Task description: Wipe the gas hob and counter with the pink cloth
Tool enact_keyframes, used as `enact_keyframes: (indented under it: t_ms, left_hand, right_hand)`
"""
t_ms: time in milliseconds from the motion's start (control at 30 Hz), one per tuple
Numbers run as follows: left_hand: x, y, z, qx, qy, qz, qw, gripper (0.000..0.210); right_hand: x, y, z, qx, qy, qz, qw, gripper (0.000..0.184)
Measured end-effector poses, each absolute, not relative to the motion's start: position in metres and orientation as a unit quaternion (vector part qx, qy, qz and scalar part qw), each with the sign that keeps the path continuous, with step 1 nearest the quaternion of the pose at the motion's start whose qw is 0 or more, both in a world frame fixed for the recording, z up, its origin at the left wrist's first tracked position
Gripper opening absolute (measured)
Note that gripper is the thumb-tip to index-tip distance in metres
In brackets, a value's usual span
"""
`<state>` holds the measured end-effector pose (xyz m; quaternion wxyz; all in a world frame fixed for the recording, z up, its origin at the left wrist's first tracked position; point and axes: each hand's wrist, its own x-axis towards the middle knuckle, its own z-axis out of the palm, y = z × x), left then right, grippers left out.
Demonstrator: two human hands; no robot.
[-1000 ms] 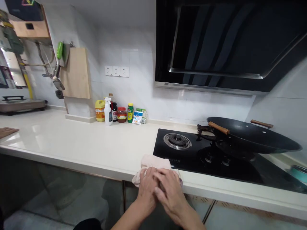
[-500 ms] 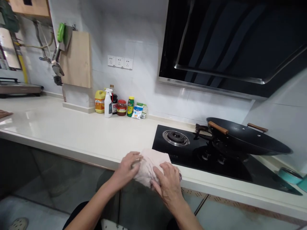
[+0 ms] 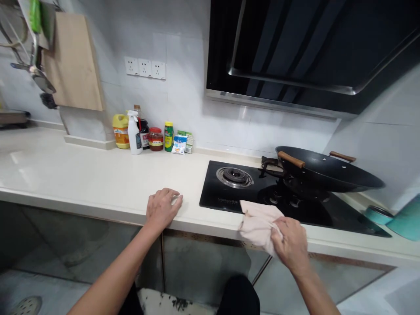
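Observation:
My right hand (image 3: pixel 291 240) is closed around a pale pink cloth (image 3: pixel 259 223). The cloth is bunched at the fingers and hangs over the counter's front edge, its upper corner overlapping the near edge of the black gas stove (image 3: pixel 213 190). Resting at the front edge of the white counter (image 3: pixel 108 175), left of the stove, is my left hand (image 3: pixel 163 205). Its fingers are loosely curved, thumb apart, and nothing shows in them.
A large black wok (image 3: pixel 328 170) with wooden handles sits on the stove's right burner. Along the wall stand a spray bottle (image 3: pixel 134 133), a yellow jug (image 3: pixel 121 131), a red-lidded jar (image 3: pixel 155 139) and a green bottle (image 3: pixel 168 137). A range hood (image 3: pixel 288 48) hangs above.
My left hand has let go of the cloth and moved left to the counter edge. My right hand has carried the cloth rightward along the stove's front. The view has shifted right.

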<state>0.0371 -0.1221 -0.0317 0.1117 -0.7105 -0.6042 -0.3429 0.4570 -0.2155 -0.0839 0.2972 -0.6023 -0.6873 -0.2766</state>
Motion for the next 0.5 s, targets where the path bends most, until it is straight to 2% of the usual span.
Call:
enact_keyframes:
  t_ms: [133,233,333,500]
  left_hand:
    - [0.04,-0.123,-0.031,-0.715,-0.613,-0.319,0.105,0.03]
    - [0.042,-0.123,-0.031,-0.714,-0.617,-0.312,0.109,0.032]
    - [0.043,-0.122,-0.031,-0.711,-0.624,-0.304,0.113,0.032]
    - [0.042,-0.123,-0.033,-0.709,-0.624,-0.303,0.123,0.03]
  right_hand:
    - [0.504,-0.222,-0.088,-0.701,-0.571,-0.307,0.298,0.032]
    - [0.501,-0.222,-0.09,-0.763,-0.483,-0.3,0.307,0.032]
    - [0.448,-0.212,-0.086,-0.751,-0.498,-0.299,0.314,0.033]
    - [0.301,-0.19,-0.068,-0.618,-0.66,-0.255,0.342,0.037]
